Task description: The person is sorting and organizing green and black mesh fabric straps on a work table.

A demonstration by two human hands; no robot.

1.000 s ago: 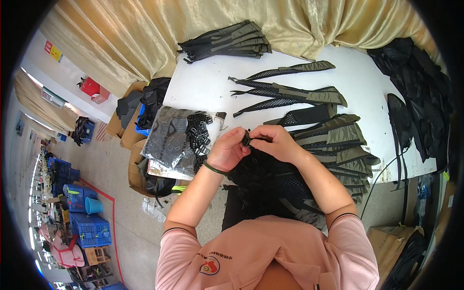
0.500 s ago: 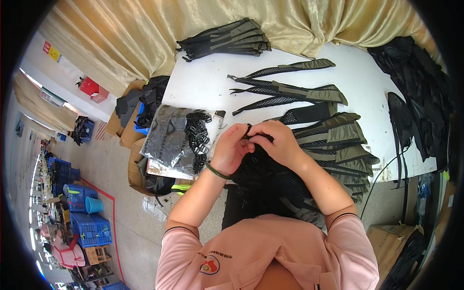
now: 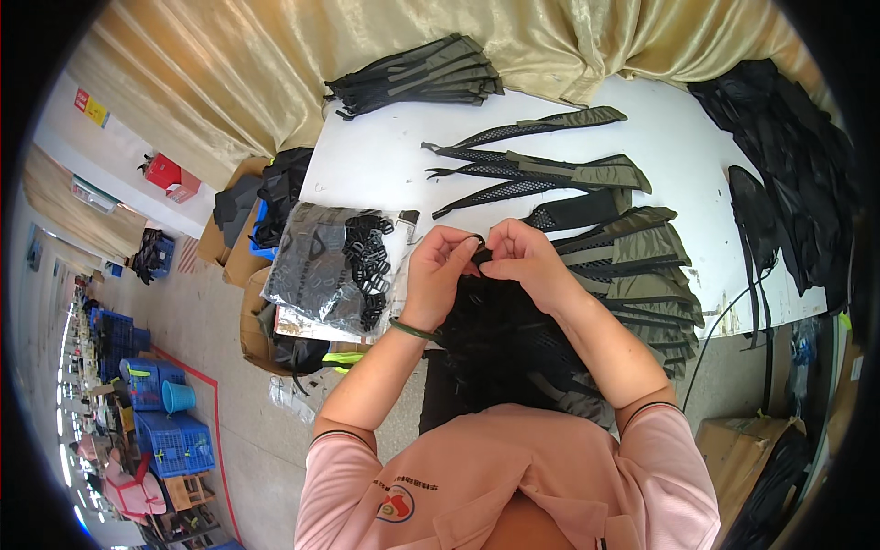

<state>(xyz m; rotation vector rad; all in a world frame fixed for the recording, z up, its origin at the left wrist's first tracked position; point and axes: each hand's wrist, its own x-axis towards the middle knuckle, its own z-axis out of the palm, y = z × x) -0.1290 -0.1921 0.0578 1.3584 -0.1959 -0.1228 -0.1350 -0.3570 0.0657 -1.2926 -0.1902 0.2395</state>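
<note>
1. A white worktable (image 3: 394,160) stands before a gold curtain (image 3: 275,55).
2. Left hand (image 3: 440,275) and right hand (image 3: 518,261) pinch a thin black strap loop (image 3: 477,246) between their fingertips, above black mesh fabric (image 3: 495,330) at the table's near edge.
3. A clear bag of black buckles (image 3: 339,266) lies just left; olive-and-mesh shoulder straps (image 3: 642,266) are stacked on the right.

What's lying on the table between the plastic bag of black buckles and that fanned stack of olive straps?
The person's two hands, left hand and right hand, pinching a black strap loop; head view.
</note>
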